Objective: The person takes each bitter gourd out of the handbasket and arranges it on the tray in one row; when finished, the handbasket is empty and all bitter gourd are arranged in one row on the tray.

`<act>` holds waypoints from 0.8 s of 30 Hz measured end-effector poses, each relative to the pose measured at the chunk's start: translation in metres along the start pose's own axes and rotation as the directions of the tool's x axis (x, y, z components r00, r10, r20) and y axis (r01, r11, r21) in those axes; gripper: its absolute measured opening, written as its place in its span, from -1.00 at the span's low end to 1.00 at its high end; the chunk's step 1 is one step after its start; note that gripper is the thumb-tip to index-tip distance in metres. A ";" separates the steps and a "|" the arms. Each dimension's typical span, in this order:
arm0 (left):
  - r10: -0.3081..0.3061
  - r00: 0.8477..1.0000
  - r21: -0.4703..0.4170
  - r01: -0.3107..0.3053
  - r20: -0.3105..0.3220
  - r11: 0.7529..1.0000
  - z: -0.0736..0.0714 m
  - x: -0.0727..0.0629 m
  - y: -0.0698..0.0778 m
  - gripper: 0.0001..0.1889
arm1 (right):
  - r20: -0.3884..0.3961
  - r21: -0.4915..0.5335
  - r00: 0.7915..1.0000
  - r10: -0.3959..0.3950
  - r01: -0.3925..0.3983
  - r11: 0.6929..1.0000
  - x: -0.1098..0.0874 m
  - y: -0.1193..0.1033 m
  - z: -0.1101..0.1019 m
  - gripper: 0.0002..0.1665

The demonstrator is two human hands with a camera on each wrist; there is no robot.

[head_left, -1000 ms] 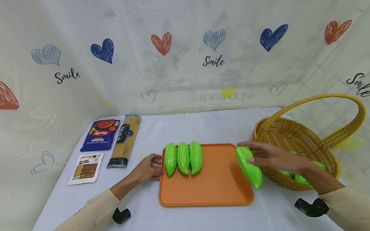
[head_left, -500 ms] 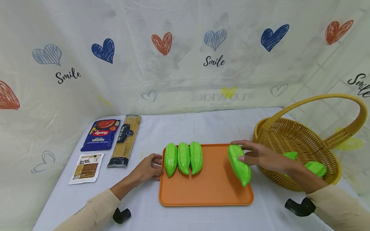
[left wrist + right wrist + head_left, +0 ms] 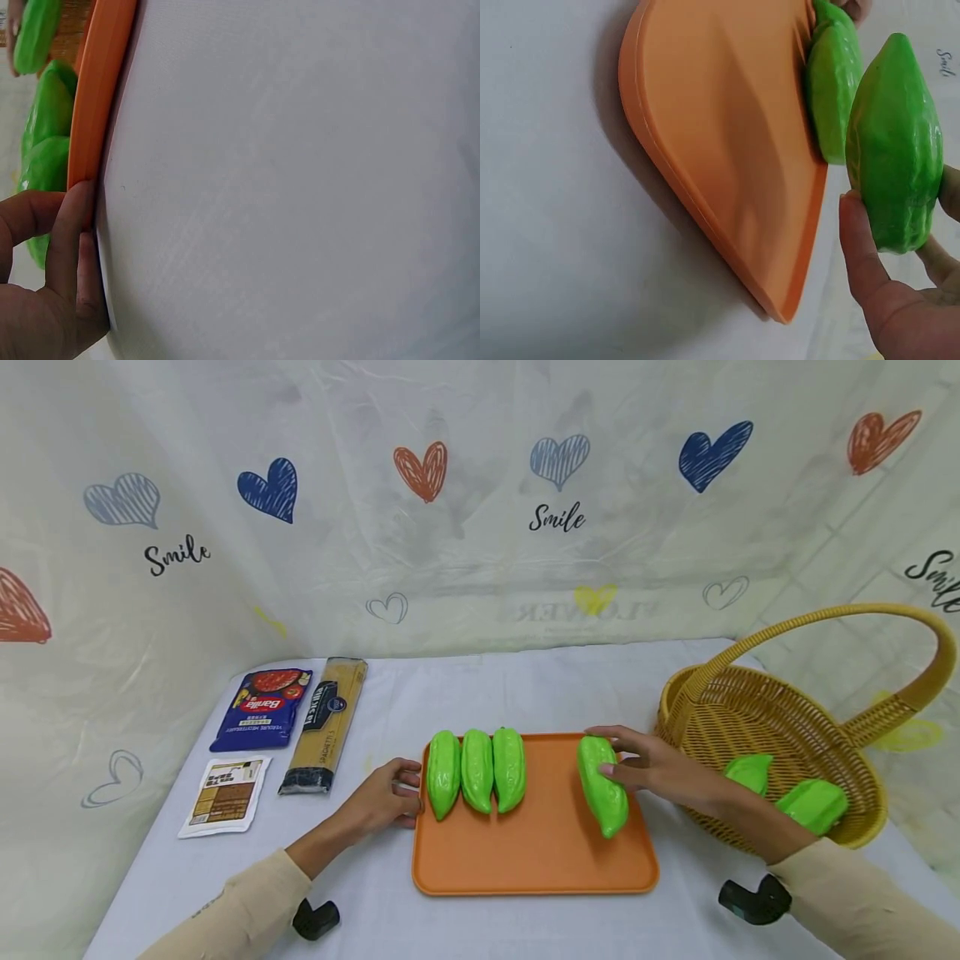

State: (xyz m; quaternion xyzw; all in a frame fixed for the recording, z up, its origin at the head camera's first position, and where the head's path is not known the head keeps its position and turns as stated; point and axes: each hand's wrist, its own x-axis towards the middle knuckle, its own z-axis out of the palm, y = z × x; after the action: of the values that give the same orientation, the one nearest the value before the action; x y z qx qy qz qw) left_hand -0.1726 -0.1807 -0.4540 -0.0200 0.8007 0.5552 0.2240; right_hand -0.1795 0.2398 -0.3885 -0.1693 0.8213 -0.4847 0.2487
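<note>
My right hand (image 3: 660,766) grips a glossy green bitter melon (image 3: 602,787) with ridged sides and a pointed tip. It hangs above the right part of the orange tray (image 3: 525,868), apart from it, its shadow on the tray floor. In the right wrist view, thumb and fingers hold the blunt end of this bitter melon (image 3: 896,150). My left hand (image 3: 382,797) holds the tray's left rim; the left wrist view shows its fingertips at the rim (image 3: 94,112). Three similar bitter melons (image 3: 477,772) lie side by side at the tray's upper left.
A wicker basket (image 3: 720,718) with a tall handle stands right of the tray, two green bitter melons (image 3: 813,806) visible inside. At the left lie a blue Barilla pouch (image 3: 262,710), a spaghetti pack (image 3: 324,727) and a white-and-brown sachet (image 3: 225,796). White cloth covers the table.
My right hand has carried the bitter melon leftward from the tray's right edge to over its right part. The left hand has stayed at the rim.
</note>
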 end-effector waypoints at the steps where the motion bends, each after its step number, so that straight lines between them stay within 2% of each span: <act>1: 0.000 1.000 0.001 0.000 -0.001 1.000 0.000 0.000 0.000 -0.34 | -0.004 -0.006 1.000 0.006 -0.006 1.000 0.001 0.000 0.001 -0.37; 11: -0.007 1.000 0.010 0.007 -0.010 1.000 0.001 0.000 0.001 -0.34 | -0.048 0.012 0.997 0.068 -0.068 0.998 0.014 0.000 0.010 -0.22; 17: -0.014 1.000 0.017 0.014 -0.010 1.000 0.002 0.000 0.002 -0.34 | -0.037 0.020 0.998 0.056 -0.055 0.998 0.024 0.000 0.017 -0.22; 24: -0.015 1.000 0.017 0.015 -0.009 1.000 0.002 0.000 0.003 -0.34 | -0.051 -0.005 0.995 0.085 -0.085 0.996 0.036 0.000 0.022 -0.25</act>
State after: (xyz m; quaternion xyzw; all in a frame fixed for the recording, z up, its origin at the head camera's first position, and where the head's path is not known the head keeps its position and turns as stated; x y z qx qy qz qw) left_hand -0.1729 -0.1778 -0.4518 -0.0265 0.8061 0.5467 0.2250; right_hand -0.1965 0.2051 -0.4059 -0.1228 0.8356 -0.4748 0.2475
